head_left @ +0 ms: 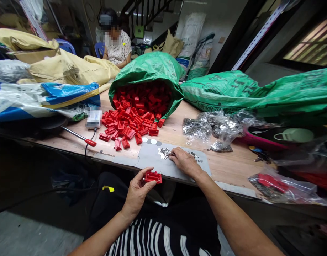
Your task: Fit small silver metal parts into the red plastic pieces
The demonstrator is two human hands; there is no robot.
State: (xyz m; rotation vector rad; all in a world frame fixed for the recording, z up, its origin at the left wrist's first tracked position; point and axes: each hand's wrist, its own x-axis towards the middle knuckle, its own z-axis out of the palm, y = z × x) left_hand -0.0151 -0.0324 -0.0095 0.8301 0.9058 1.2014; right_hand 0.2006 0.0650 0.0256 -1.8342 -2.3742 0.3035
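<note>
Between thumb and fingers, my left hand holds a red plastic part just in front of the table's edge. My right hand reaches over a grey mat, its fingertips together at the right side of a small pile of shiny metal pieces. Whether a piece is between those fingertips is too small to tell. More metal pieces lie behind my right hand. Several loose red parts spill from the mouth of a green sack behind the mat.
A red-handled tool and a white box with a cable are on the left. Plastic bags of metal pieces and a pink container stand right. Green sacking lies behind. A person sits beyond the table.
</note>
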